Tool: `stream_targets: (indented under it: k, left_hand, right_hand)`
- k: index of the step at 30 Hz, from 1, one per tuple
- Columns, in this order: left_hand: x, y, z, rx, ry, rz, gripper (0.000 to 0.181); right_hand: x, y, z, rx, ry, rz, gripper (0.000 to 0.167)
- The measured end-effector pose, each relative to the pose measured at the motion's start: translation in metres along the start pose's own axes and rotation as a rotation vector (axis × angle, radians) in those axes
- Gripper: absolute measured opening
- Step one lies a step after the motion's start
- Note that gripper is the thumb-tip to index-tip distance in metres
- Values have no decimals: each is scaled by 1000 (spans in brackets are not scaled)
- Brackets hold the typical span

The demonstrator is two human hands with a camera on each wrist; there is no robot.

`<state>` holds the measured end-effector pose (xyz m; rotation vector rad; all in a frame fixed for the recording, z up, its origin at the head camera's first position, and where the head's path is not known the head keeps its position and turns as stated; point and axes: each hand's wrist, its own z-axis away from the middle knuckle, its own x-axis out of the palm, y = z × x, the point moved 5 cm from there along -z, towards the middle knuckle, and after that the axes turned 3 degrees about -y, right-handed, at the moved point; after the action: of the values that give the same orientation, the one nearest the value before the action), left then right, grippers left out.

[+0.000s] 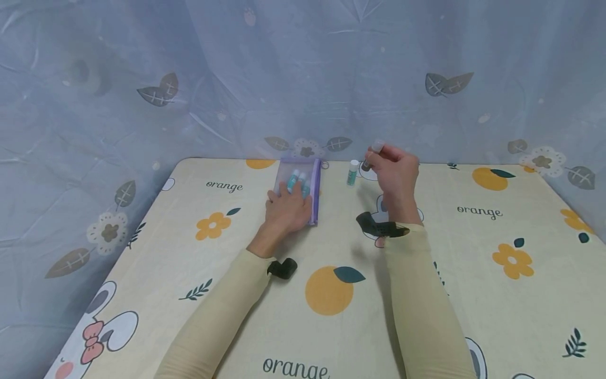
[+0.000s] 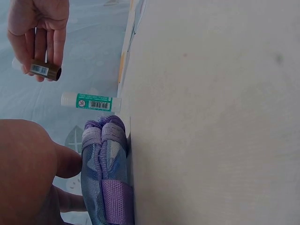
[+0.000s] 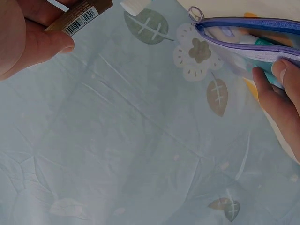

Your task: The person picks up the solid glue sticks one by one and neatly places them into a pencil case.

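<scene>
Near the far edge of the orange-printed cloth (image 1: pixel 265 326), the right hand (image 1: pixel 396 171) pinches a brown tube (image 2: pixel 46 70), probably light, rigid and slick, best gripped round its middle. Just left, a smooth green-labelled stick (image 1: pixel 352 173) stands upright; farther left, the left hand (image 1: pixel 286 210) spreads its fingers over a soft-looking mesh pouch (image 1: pixel 315 195) with purple edging.

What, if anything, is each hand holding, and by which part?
The right hand holds a brown tube around its middle, both ends showing. The left hand rests spread-fingered on the zip pouch, without a clear grip.
</scene>
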<state>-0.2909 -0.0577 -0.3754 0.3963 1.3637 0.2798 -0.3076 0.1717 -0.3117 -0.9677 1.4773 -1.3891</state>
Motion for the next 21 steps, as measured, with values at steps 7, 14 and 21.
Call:
stream_targets:
  k: [7, 14, 21]
  left_hand:
    - [0, 0, 0, -1, 1, 0, 66]
    - [1, 0, 0, -4, 0, -2, 66]
    - [1, 0, 1, -9, -3, -1, 66]
  right_hand:
    - [-1, -5, 2, -13, 6, -9, 33]
    - [-1, -9, 3, -47, 11, -20, 33]
    - [0, -9, 4, -51, 11, -11, 36]
